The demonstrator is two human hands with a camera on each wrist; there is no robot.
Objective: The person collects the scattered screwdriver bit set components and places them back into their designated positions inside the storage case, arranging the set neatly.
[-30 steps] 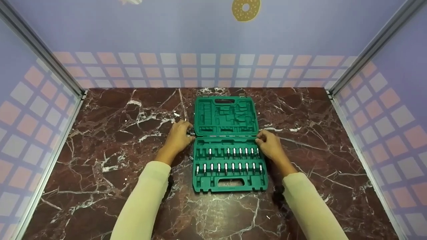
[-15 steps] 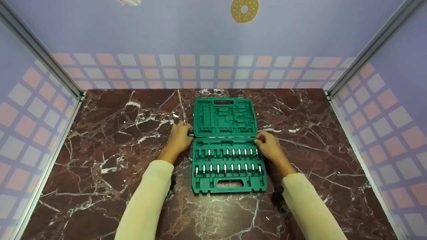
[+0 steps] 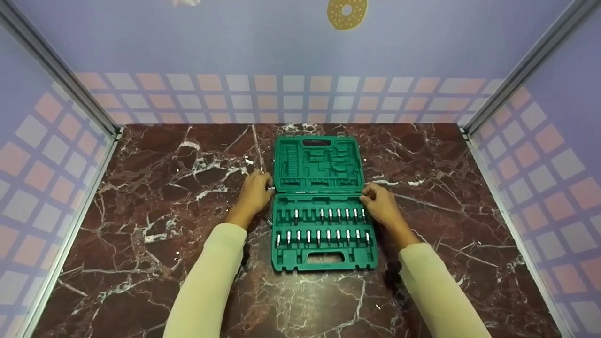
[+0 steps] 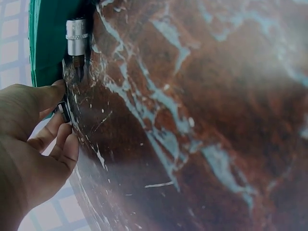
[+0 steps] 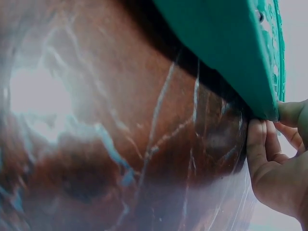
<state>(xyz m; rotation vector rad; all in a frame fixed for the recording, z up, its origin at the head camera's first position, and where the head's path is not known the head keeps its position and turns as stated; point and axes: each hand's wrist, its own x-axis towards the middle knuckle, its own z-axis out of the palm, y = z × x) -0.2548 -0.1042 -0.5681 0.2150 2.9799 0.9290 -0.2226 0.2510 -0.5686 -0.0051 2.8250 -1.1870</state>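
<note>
A green plastic socket case (image 3: pixel 289 256) lies open on the table, lid folded back. Two rows of silver bit sockets (image 3: pixel 318 237) fill many slots in its near half. At the left end of the hinge, my left hand (image 3: pixel 254 191) pinches a small metal piece (image 4: pixel 63 111), probably another bit socket, mostly hidden by thumb and fingers. One loose bit socket (image 4: pixel 77 38) lies beside the case's left wall, shown in the left wrist view. My right hand (image 3: pixel 380 204) grips the right edge just below the hinge, thumb above and fingers beneath in the right wrist view.
The table (image 3: pixel 155 211) is dark red marble with white veins. Purple panels with a tile pattern (image 3: pixel 291 94) close in the back and both sides. The lid (image 3: pixel 319 173) has moulded recesses. Several slots in the case's upper row hold no socket.
My left hand shifts slightly at the hinge's left end, its fingers turning on the small metal piece. The right hand keeps its grip on the case edge, and the case stays in place.
</note>
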